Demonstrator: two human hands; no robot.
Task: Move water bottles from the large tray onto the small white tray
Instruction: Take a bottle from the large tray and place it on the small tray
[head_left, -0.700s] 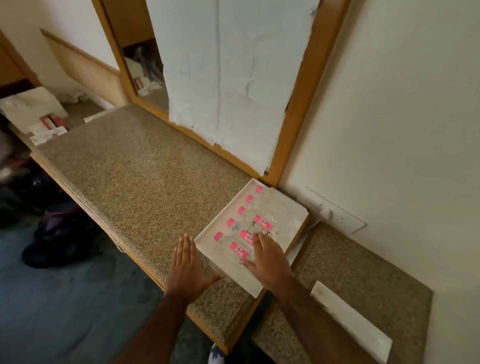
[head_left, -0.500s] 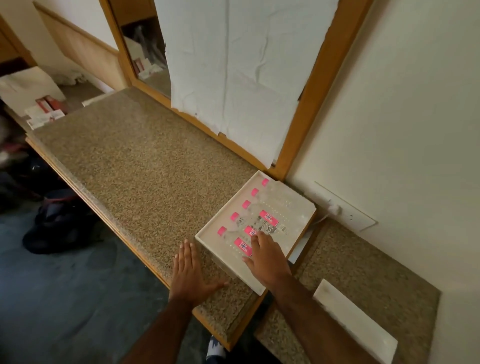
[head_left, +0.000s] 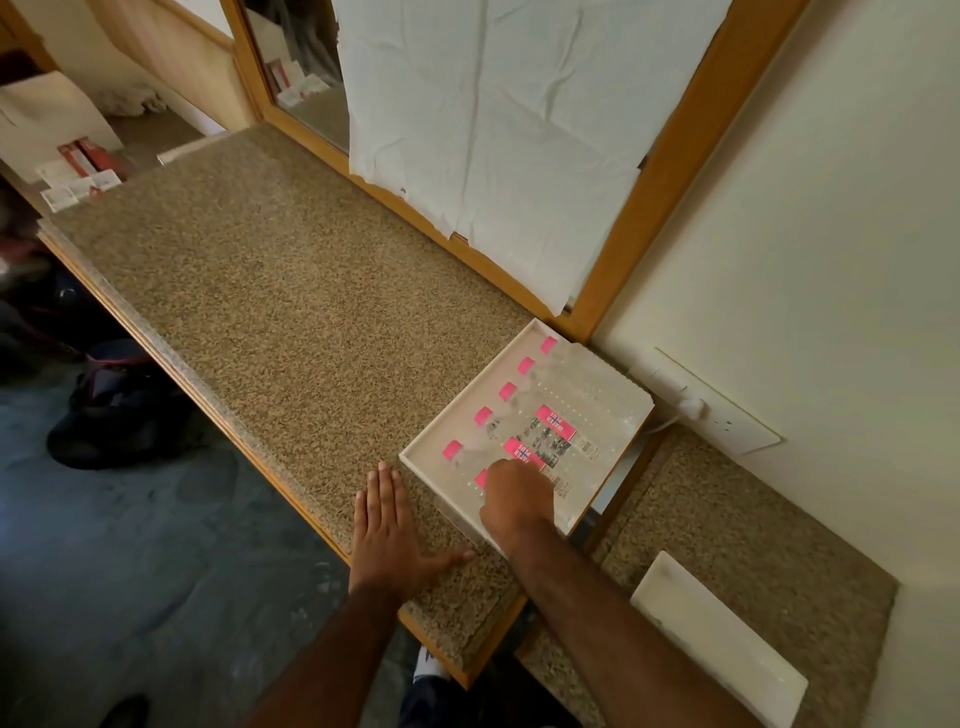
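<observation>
The large white tray (head_left: 441, 418) sits at the right end of the speckled counter (head_left: 291, 312). Several clear water bottles (head_left: 556, 422) with pink caps (head_left: 483, 415) and pink labels lie side by side in it. My right hand (head_left: 514, 499) is over the nearest bottle, fingers curled down around it; the bottle still lies in the tray and is mostly hidden. My left hand (head_left: 387, 530) rests flat and open on the counter just left of the tray's near corner. The small white tray (head_left: 717, 644) lies on the lower counter section at the bottom right, with nothing on it.
A wall socket with a white plug (head_left: 696, 405) is just behind the large tray. A wood-framed window covered with white paper (head_left: 493, 130) runs along the back. A dark bag (head_left: 119, 410) lies on the floor. Boxes and papers (head_left: 72, 171) sit far left.
My right hand's fingers have gone from lying flat on the nearest bottle to curling around it. My left hand has stayed flat on the counter. The view has tilted up slightly.
</observation>
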